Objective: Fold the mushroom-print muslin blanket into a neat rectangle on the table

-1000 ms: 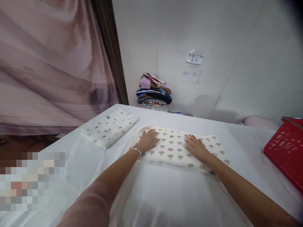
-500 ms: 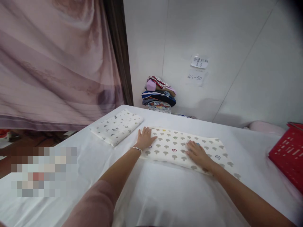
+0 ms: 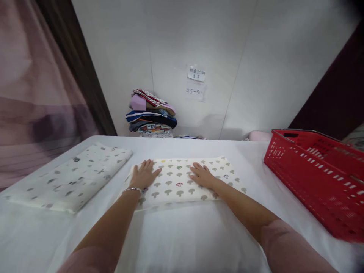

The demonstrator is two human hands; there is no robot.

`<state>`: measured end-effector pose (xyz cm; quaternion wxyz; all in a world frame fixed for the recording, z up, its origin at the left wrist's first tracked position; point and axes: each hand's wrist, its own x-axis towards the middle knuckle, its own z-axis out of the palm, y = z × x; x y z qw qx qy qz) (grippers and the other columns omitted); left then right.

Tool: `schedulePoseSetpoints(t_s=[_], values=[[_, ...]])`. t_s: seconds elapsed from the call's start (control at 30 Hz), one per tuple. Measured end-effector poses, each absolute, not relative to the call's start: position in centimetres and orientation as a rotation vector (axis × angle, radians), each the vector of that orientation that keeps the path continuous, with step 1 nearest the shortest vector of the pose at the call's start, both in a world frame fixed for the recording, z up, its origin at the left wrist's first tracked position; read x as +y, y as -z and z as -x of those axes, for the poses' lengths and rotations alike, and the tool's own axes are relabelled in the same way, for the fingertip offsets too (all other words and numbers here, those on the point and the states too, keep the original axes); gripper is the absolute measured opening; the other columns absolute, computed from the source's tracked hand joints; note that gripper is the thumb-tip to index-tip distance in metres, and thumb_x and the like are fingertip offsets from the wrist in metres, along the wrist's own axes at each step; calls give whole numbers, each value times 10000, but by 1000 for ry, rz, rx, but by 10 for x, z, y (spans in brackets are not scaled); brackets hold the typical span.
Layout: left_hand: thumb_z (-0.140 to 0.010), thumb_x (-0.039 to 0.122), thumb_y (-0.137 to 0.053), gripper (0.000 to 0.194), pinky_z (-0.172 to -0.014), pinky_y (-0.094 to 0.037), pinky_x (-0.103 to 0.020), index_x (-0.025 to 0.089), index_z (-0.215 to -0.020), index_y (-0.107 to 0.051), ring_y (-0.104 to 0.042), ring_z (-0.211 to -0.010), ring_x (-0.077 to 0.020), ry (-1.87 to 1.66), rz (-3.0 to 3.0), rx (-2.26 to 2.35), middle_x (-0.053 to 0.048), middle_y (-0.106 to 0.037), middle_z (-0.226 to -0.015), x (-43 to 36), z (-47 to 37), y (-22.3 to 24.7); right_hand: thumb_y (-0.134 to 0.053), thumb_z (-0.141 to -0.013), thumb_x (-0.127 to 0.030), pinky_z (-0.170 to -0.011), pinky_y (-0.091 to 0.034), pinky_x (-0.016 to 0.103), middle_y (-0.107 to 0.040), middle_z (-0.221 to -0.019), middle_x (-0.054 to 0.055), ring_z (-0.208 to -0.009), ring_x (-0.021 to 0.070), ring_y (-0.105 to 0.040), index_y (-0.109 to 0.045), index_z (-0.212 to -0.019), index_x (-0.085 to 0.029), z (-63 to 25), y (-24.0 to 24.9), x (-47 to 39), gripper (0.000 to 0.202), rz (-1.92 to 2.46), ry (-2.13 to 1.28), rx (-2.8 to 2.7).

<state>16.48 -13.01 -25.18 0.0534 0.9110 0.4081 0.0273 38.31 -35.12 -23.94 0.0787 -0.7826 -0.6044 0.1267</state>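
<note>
Left grip point(image 3: 144, 175) and right grip point(image 3: 205, 178) touch white, mushroom-printed cloth point(image 3: 173, 184).

Mushroom-print cloth point(image 3: 173, 181), frame centre: off-white, grey repeats, isolated green and red motifs. Left-hand cloth point(image 3: 74, 176): white, scattered grey marks. Basket point(image 3: 309, 182), right: red.

Both grips point(image 3: 143, 175) point(image 3: 203, 176) flat on mushroom-print cloth point(image 3: 172, 181)
</note>
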Motion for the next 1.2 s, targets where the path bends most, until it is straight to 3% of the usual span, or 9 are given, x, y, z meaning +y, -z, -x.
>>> schedulePoseSetpoints(t_s=[0.17,0.3,0.67,0.83,0.93,1.03,1.1,1.2], values=[[-840,595,-213,721,-1091,-104,-559,191,-1436,-246,-91,-1393,-275,-93,-2803,1257,-45,-157,-1512,-129,-166,254,-233,-905,-538,-1095,-26,466,-96,-1526,88,-1397,234,-11,-254,-1427,-191,-430,233,-382,627,2602,-146,-1518],[-835,595,-215,729,-1085,-119,-568,184,-1436,-248,-108,-1389,-284,-107,-2822,1249,-51,-171,-1509,-126,-167,256,-236,-895,-556,-1084,-90,492,-104,-1526,81,-1394,240,-54,-235,-1430,-203,-468,243,-401,641,2768,-188,-1242],[-833,598,-196,742,-1099,-87,-552,173,-1440,-227,-72,-1397,-255,-75,-2807,1269,-38,-143,-1514,-128,-166,254,-264,-893,-557,-1073,-161,503,-119,-1526,62,-1390,246,-95,-269,-1413,-245,-481,253,-417,606,2717,-211,-1216],[-844,566,-219,700,-1102,-97,-535,185,-1430,-251,-89,-1395,-250,-64,-2792,1275,-34,-156,-1514,-132,-166,248,-353,-884,-495,-1091,-202,432,-192,-1507,84,-1380,238,-158,-327,-1397,-189,-484,252,-423,598,2605,-248,-1195],[-853,524,-254,651,-1097,-150,-502,165,-1391,-324,-151,-1380,-256,-183,-2816,1300,-64,-227,-1497,-136,-155,241,-368,-890,-461,-1057,-299,392,-298,-1469,84,-1336,224,-293,-351,-1389,-199,-486,247,-438,564,2398,-308,-975],[-855,515,-257,623,-1015,-303,-480,99,-1278,-449,-331,-1286,-313,-317,-2693,1527,-159,-397,-1392,-137,-133,231,-452,-863,-421,-962,-416,368,-449,-1375,97,-1204,240,-478,-378,-1377,-176,-483,242,-463,574,2152,-388,-648],[-853,513,-257,605,-912,-396,-456,74,-1194,-497,-453,-1169,-334,-289,-2548,1652,-199,-502,-1268,-138,-116,224,-524,-827,-360,-924,-441,337,-546,-1280,104,-1103,231,-556,-414,-1354,-142,-478,241,-480,581,2028,-430,-505],[-835,519,-299,579,-841,-439,-423,103,-1194,-484,-525,-1087,-323,-209,-2382,1709,-187,-544,-1212,-139,-94,219,-571,-791,-315,-908,-441,318,-633,-1143,105,-1008,216,-601,-472,-1306,-105,-465,240,-503,565,1971,-458,-392]])
